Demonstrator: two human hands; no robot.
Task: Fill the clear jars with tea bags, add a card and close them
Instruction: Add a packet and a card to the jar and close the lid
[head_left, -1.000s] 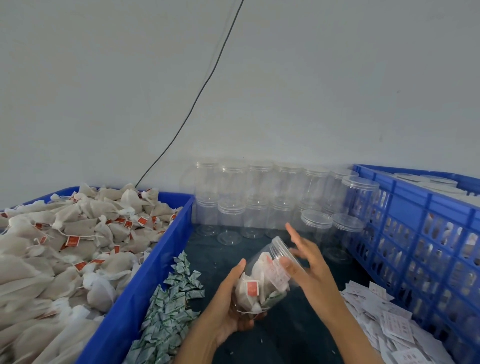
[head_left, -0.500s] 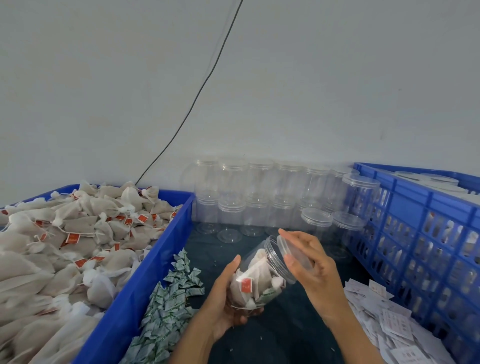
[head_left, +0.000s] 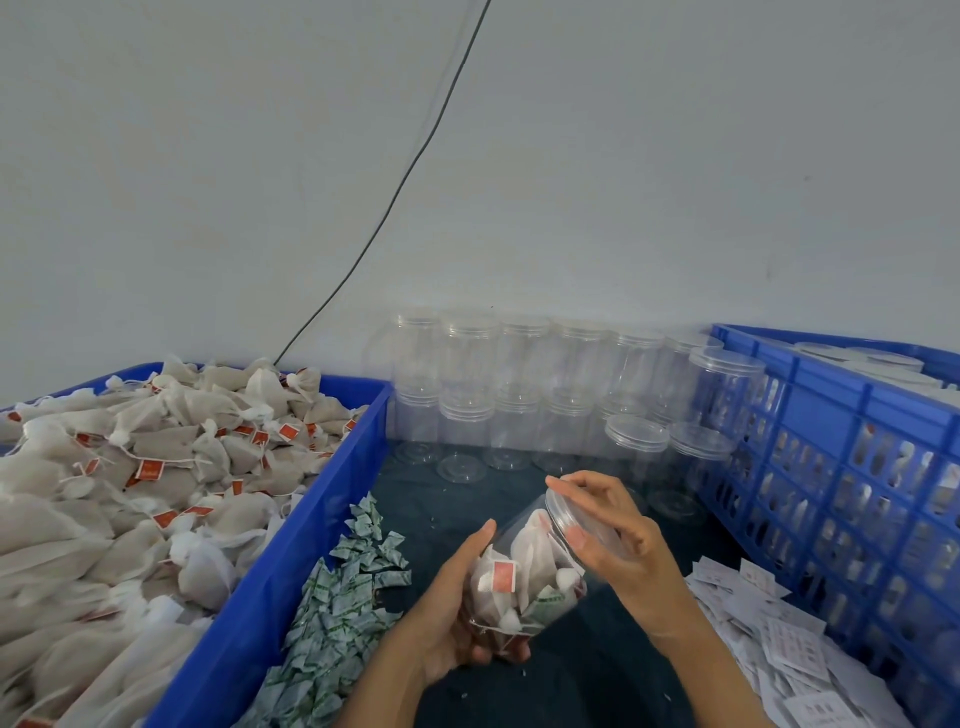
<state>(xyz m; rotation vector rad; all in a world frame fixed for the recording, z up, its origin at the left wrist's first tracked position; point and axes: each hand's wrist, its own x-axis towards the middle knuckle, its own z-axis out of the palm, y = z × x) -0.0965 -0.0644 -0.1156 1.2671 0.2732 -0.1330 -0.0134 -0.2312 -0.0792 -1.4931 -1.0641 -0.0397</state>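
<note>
Pale grey wall (head_left: 623, 156), crossed by a thin black cable (head_left: 395, 192), backs a dark teal surface (head_left: 447, 499) where a person packs tea. Just above that surface, the left hand (head_left: 452, 618) cups the base of a clear plastic jar (head_left: 524, 577) tilted on its side, fingers curled round it. The right hand (head_left: 618, 540) grips the transparent lid (head_left: 566, 514) at the jar's mouth, thumb on its near edge and fingers arched over the top. Inside the jar lie soft white mesh tea bags (head_left: 530, 551), one with a red square tag, and a green-printed packet.

Left of the left hand, a smooth-walled blue bin (head_left: 291, 525) brims with crumpled tea sachets (head_left: 130, 483) on strings with red tags; between that bin and the hand sprawls a heap of small green-and-white packets (head_left: 343, 608). Beyond both hands, rows of empty lidded jars (head_left: 519, 395) are stacked two high against the wall, some standing just past the right hand's fingers. Right of the right hand, a latticed blue crate (head_left: 852, 467) holds more jars, and white printed cards (head_left: 769, 644) lie scattered at its foot beside the right forearm.
</note>
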